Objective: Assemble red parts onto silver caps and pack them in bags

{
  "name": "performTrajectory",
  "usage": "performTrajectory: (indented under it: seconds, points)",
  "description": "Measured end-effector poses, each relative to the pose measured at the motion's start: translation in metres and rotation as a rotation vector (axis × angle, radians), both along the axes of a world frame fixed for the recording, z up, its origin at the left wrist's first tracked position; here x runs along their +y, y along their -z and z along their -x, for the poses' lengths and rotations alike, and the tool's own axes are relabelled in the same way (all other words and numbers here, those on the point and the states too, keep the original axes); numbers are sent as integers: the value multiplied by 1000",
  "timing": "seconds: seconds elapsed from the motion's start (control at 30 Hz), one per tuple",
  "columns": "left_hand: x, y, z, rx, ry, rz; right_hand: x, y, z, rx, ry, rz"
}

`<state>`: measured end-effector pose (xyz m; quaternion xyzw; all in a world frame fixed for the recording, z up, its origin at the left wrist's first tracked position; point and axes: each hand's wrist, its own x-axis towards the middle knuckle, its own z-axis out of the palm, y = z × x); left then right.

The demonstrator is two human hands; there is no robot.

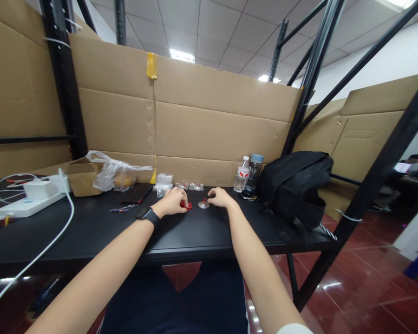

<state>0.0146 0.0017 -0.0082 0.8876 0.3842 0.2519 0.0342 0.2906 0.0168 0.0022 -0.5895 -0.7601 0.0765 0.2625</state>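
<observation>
My left hand (174,202), with a dark smartwatch on its wrist, is on the black tabletop. Its fingers are curled down onto a small cluster of red pieces (189,205), partly hidden under the fingertips. Just to the right lies a small clear round disc (203,205) with a red peg (205,200) standing up at its middle. My right hand (220,197) is beside the disc, its thumb and forefinger bent and apart, with nothing visible between them. Behind the hands, small clear plastic packets (196,187) hold pieces too small to name.
A black backpack (294,185), a labelled water bottle (242,174) and a blue-capped bottle (254,174) stand at right. At left are a white power strip (29,204), a cardboard box (84,177), a plastic bag (113,171) and a dark phone-like slab (139,195). Cardboard walls the back.
</observation>
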Motion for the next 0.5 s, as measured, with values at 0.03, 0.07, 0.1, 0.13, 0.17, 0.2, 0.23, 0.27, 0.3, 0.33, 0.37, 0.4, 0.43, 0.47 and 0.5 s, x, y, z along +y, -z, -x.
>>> performTrajectory:
  seconds: [0.03, 0.07, 0.1, 0.13, 0.17, 0.2, 0.23, 0.27, 0.3, 0.33, 0.37, 0.4, 0.43, 0.47, 0.5]
  points:
    - [0, 1, -1, 14, 0, -3, 2, 1, -5, -1, 19, 21]
    - [1, 2, -1, 26, -1, -9, 4, 3, -10, 2, 30, 41]
    - [1, 2, -2, 36, -2, -14, 5, 4, -14, 7, 33, 59]
    - [1, 3, -2, 46, -3, -17, 6, 5, -18, 12, 30, 73]
    - [1, 3, -3, 57, -5, -19, 7, 6, -21, 14, 24, 81]
    - [0, 3, -3, 68, -5, -20, 8, 7, -23, 17, 19, 85]
    - [-1, 2, -4, 80, -3, -19, 8, 8, -24, 20, 15, 87]
    - [-2, 2, -5, 91, 3, -17, 8, 8, -25, 25, 14, 87]
    - [-4, 1, -5, 100, 10, -13, 8, 8, -26, 30, 17, 86]
    - [-6, 0, -6, 106, 19, -8, 8, 8, -27, 34, 22, 85]
    - [-7, -1, -7, 111, 28, -5, 7, 8, -27, 38, 26, 84]
    - [-8, -1, -7, 114, 38, -3, 7, 7, -28, 41, 29, 84]
    - [-9, -1, -8, 114, 51, -5, 7, 7, -28, 42, 28, 84]
    - [-9, -1, -8, 107, 66, -13, 6, 6, -29, 43, 24, 84]
    - [-9, 0, -8, 93, 81, -23, 6, 6, -29, 44, 20, 81]
